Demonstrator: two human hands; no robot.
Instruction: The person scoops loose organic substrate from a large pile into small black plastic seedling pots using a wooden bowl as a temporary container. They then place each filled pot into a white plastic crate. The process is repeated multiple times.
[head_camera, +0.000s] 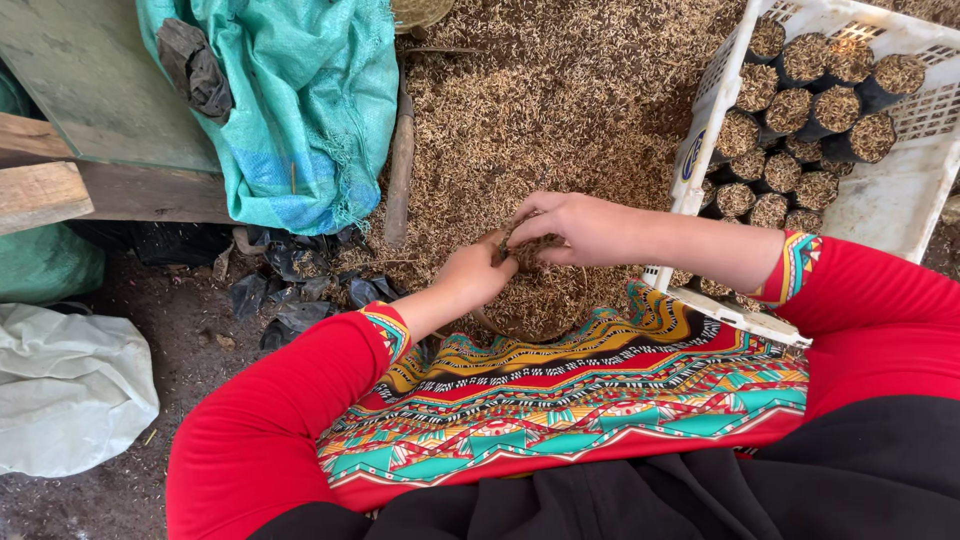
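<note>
My left hand (473, 275) and my right hand (577, 226) meet over a round bowl (540, 300) heaped with brown husks, which rests against my patterned lap. Both hands pinch something small and dark between them at the bowl's far edge; husks cover it and I cannot tell exactly what it is. A wide heap of husks (540, 110) spreads on the ground beyond the hands. My sleeves are red.
A white plastic crate (890, 190) at the right leans tilted, packed with several small black bags filled with husks. A teal woven sack (300, 110) and grey-green board lie at the left. Empty black bags (290, 285) litter the dirt; a white sack (65, 390) lies lower left.
</note>
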